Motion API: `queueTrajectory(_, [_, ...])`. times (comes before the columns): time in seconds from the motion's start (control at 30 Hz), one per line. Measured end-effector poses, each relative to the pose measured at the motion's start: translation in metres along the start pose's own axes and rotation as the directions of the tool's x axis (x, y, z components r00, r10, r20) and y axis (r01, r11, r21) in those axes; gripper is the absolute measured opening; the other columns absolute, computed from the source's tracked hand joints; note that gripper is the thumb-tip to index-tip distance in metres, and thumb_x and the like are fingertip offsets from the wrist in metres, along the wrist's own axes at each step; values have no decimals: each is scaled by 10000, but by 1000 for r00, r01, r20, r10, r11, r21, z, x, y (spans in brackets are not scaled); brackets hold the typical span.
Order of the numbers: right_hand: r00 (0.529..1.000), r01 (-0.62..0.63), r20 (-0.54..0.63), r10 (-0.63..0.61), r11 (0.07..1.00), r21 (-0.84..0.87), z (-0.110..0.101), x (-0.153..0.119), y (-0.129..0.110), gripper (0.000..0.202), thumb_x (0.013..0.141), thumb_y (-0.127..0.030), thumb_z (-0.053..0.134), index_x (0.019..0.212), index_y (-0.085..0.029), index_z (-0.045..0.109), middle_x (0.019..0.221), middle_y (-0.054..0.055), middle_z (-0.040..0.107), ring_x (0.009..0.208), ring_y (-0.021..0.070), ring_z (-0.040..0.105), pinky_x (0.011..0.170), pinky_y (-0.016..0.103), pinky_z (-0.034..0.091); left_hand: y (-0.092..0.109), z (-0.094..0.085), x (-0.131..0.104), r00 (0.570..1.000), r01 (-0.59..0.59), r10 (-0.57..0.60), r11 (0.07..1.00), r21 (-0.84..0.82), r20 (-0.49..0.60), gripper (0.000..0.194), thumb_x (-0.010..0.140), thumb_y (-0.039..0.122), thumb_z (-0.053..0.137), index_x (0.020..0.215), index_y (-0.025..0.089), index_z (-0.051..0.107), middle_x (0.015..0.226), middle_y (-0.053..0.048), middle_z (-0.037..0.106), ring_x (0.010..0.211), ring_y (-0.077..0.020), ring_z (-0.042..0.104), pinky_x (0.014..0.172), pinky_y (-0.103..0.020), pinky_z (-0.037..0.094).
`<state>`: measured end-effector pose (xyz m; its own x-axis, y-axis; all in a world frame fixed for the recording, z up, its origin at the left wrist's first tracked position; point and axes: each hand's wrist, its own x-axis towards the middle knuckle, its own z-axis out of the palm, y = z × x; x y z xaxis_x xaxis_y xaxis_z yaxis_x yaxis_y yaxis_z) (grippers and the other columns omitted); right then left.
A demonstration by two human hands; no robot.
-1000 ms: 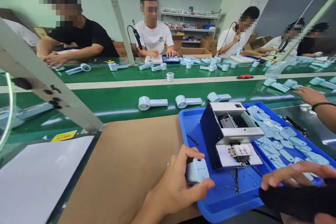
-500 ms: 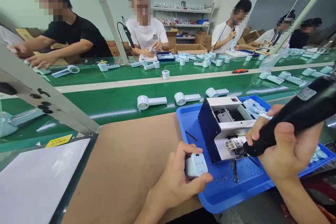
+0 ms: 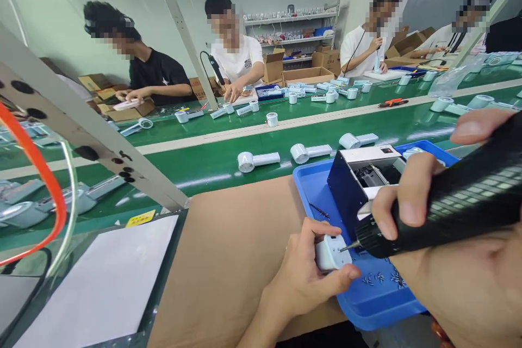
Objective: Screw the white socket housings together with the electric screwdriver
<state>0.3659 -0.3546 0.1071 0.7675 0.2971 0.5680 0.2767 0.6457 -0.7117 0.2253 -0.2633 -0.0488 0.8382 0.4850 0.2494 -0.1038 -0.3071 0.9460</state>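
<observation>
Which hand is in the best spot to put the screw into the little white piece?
The right hand, I think. It grips the black screwdriver, whose tip already touches the white piece. The left hand is busy holding that piece over the blue tray.

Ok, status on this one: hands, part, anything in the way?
Left hand grips white part. Right hand grips black screwdriver, tip on the part. Blue tray and screw feeder close behind, not blocking.
</observation>
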Motion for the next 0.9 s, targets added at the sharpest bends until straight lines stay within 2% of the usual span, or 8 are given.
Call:
queueTrajectory(0.13, [997, 2, 72, -12, 991, 132, 17, -3, 6, 195, 1069, -504, 995, 1197, -441, 862, 1149, -7, 553, 473, 72, 474, 291, 248, 492, 5, 4, 0, 1000, 14, -13, 999, 52, -14, 638, 979, 718, 956, 1304, 250, 671, 1070, -51, 772, 829, -205, 628, 777, -322, 505])
queueTrajectory(0.27, [993, -19, 114, 5, 992, 125, 11, -3, 10, 343, 1027, -538, 1037, 1314, -462, 865, 1174, 3, 591, 461, 68, 439, 267, 246, 459, 11, 10, 3, 999, -33, 33, 999, 10, 3, 629, 1025, 787, 865, 1279, 253, 652, 1114, -76, 798, 812, -205, 652, 752, -326, 498])
queueTrajectory(0.37, [995, 22, 93, -21, 1000, -13, 7, -5, 14, 453, 996, -612, 1039, 1366, -461, 827, 1105, 26, 619, 507, 132, 500, 282, 273, 448, 9, 10, 6, 998, -57, 57, 998, -30, 5, 712, 1021, 909, 791, 1249, 250, 649, 1140, -100, 826, 858, -228, 689, 780, -343, 523])
queueTrajectory(0.47, [986, 99, 150, -76, 983, -153, 6, -4, 19, 531, 976, -653, 1012, 1404, -460, 765, 1047, 39, 611, 627, 232, 628, 342, 319, 523, 5, 8, 8, 994, -107, 108, 992, -63, 12, 879, 945, 1080, 689, 1219, 246, 653, 1062, -85, 824, 815, -219, 668, 755, -337, 494])
queueTrajectory(0.57, [979, 146, 169, -118, 976, -164, 2, -1, 24, 548, 975, -642, 1000, 1423, -457, 746, 1049, 41, 600, 684, 256, 657, 380, 335, 566, -2, 10, 8, 993, -114, 116, 992, -55, 34, 884, 943, 1090, 676, 1220, 250, 654, 1016, -70, 817, 771, -208, 664, 723, -328, 467])
queueTrajectory(0.7, [986, 108, 137, -90, 986, -127, -5, -8, 27, 494, 1033, -626, 963, 1442, -453, 746, 1074, 38, 587, 654, 216, 601, 373, 312, 563, -16, 17, -1, 982, -188, 188, 981, -39, -10, 803, 934, 953, 860, 1250, 245, 652, 951, -46, 760, 731, -190, 638, 711, -320, 495])
queueTrajectory(0.8, [998, 14, 67, -13, 1000, -9, -9, -20, 23, 362, 1137, -581, 880, 1450, -432, 775, 1146, 37, 569, 584, 141, 487, 337, 262, 520, -17, 16, -8, 951, -305, 303, 951, -45, -55, 731, 1041, 912, 769, 1303, 242, 643, 876, -4, 681, 650, -152, 535, 660, -302, 431])
queueTrajectory(0.9, [1000, -3, 3, 3, 997, 80, -20, -22, 16, 295, 1181, -544, 844, 1432, -390, 816, 1227, 34, 520, 570, 94, 447, 341, 241, 529, -6, 8, -9, 966, -253, 254, 967, 27, -42, 646, 1105, 853, 735, 1332, 251, 682, 906, -10, 690, 667, -152, 521, 660, -295, 411])
